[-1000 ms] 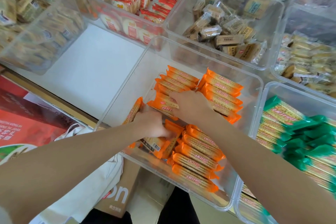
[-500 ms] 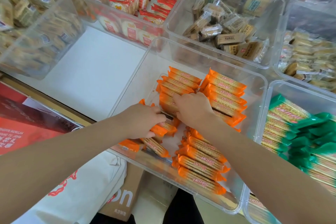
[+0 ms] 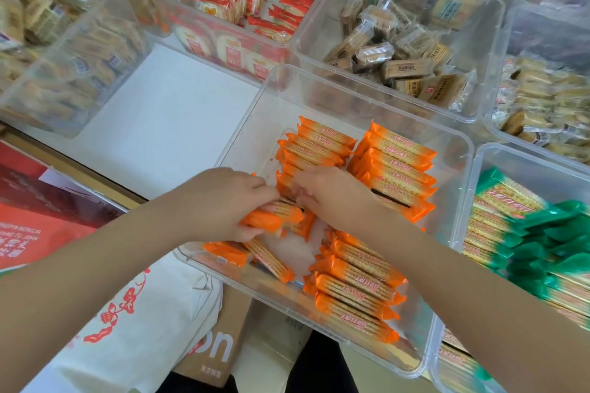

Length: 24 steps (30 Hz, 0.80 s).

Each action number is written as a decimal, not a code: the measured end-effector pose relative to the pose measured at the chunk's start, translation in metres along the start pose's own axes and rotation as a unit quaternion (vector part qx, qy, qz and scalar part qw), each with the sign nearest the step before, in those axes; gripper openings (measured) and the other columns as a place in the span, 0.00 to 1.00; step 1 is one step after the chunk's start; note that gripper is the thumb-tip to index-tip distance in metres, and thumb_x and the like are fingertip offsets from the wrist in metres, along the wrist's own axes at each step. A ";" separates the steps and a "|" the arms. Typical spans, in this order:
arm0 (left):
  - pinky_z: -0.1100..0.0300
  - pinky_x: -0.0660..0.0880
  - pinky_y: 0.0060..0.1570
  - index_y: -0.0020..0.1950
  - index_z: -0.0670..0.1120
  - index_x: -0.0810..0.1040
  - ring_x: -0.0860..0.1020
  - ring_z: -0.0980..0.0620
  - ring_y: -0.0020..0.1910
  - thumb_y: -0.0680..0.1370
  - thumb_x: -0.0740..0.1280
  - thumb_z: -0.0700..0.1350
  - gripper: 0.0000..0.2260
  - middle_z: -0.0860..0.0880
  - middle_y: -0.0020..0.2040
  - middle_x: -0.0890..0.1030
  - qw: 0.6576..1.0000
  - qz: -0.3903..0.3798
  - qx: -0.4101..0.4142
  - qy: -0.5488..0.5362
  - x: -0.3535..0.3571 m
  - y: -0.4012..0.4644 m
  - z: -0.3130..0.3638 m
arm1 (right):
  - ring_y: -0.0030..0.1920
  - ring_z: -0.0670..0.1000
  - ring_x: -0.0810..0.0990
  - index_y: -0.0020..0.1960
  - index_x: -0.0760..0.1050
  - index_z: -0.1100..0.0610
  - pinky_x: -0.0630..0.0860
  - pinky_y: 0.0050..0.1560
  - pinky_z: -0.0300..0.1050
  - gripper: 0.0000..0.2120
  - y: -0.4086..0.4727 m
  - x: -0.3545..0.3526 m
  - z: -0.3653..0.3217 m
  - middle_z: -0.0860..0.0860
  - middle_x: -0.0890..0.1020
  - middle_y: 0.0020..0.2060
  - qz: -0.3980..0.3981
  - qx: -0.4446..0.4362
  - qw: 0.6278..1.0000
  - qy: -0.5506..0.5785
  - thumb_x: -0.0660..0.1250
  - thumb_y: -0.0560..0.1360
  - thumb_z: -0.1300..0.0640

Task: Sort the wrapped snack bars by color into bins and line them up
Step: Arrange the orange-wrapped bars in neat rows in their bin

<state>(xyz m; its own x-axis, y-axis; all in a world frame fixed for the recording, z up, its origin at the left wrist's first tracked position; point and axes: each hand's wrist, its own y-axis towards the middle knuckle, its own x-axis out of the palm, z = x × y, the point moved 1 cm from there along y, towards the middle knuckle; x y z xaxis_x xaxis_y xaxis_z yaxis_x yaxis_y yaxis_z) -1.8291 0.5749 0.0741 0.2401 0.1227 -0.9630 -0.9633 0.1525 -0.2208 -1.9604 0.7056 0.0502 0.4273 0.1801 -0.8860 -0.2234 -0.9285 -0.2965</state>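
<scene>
Orange-wrapped snack bars (image 3: 396, 166) lie in neat rows inside a clear bin (image 3: 459, 150) at frame centre, with two loose bars (image 3: 255, 255) at its lower left. Green-wrapped bars (image 3: 504, 201) fill another clear bin (image 3: 523, 156) at the right edge.

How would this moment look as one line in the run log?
step: lining up orange bars | left hand: grips orange bar | right hand: on back-left row | bin: clear bin

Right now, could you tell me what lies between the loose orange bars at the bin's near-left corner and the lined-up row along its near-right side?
In the head view, bare bin floor separates the loose orange bars from the lined-up row.
</scene>
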 end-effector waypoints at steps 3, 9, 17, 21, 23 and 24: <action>0.58 0.75 0.28 0.52 0.51 0.72 0.78 0.51 0.34 0.67 0.59 0.59 0.19 0.53 0.39 0.79 0.993 0.086 -0.049 -0.067 -0.015 -0.026 -0.006 | 0.53 0.57 0.77 0.57 0.75 0.59 0.75 0.50 0.54 0.10 -0.004 0.014 -0.001 0.56 0.80 0.52 -0.092 -0.009 0.996 0.007 0.60 0.77 0.62; 0.69 0.67 0.35 0.56 0.53 0.70 0.77 0.54 0.41 0.69 0.59 0.63 0.21 0.56 0.46 0.79 0.976 0.140 -0.103 -0.131 -0.013 -0.044 -0.004 | 0.61 0.58 0.74 0.66 0.69 0.57 0.76 0.50 0.51 0.19 0.014 0.040 -0.019 0.55 0.75 0.59 -0.161 0.029 0.980 -0.111 0.62 0.78 0.52; 0.71 0.67 0.40 0.58 0.54 0.70 0.74 0.59 0.45 0.69 0.61 0.64 0.22 0.56 0.48 0.78 0.958 0.195 -0.101 -0.183 -0.002 -0.058 -0.005 | 0.50 0.58 0.79 0.64 0.72 0.58 0.71 0.35 0.47 0.27 0.024 0.056 -0.021 0.53 0.77 0.55 -0.194 0.031 0.946 -0.259 0.64 0.74 0.40; 0.73 0.65 0.43 0.60 0.51 0.73 0.73 0.59 0.47 0.70 0.63 0.61 0.22 0.55 0.49 0.79 0.957 0.213 -0.081 -0.183 0.001 -0.065 -0.007 | 0.46 0.56 0.80 0.55 0.72 0.54 0.75 0.34 0.45 0.12 0.025 0.056 -0.013 0.50 0.77 0.45 -0.154 0.050 0.971 -0.173 0.65 0.75 0.50; 0.71 0.68 0.42 0.59 0.51 0.73 0.73 0.59 0.46 0.70 0.64 0.59 0.21 0.55 0.49 0.79 0.957 0.216 -0.071 -0.181 0.001 -0.066 -0.008 | 0.45 0.55 0.78 0.48 0.69 0.54 0.73 0.34 0.47 0.08 0.022 0.038 -0.008 0.50 0.76 0.41 -0.108 0.065 0.983 -0.132 0.63 0.76 0.49; 0.69 0.70 0.41 0.59 0.51 0.73 0.74 0.58 0.45 0.70 0.64 0.58 0.20 0.55 0.48 0.79 0.959 0.212 -0.062 -0.175 0.000 -0.065 -0.008 | 0.45 0.55 0.78 0.47 0.68 0.54 0.72 0.35 0.47 0.09 0.020 0.028 -0.007 0.50 0.76 0.41 -0.084 0.071 0.986 -0.123 0.62 0.76 0.48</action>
<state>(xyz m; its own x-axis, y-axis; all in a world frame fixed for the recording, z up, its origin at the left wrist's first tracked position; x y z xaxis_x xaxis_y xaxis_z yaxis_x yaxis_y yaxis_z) -1.7674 0.5576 0.0870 -0.1724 0.4722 -0.8645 -0.9848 -0.0994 0.1421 -1.9471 0.6901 0.0218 0.2477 0.4165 -0.8748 -0.2953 -0.8275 -0.4776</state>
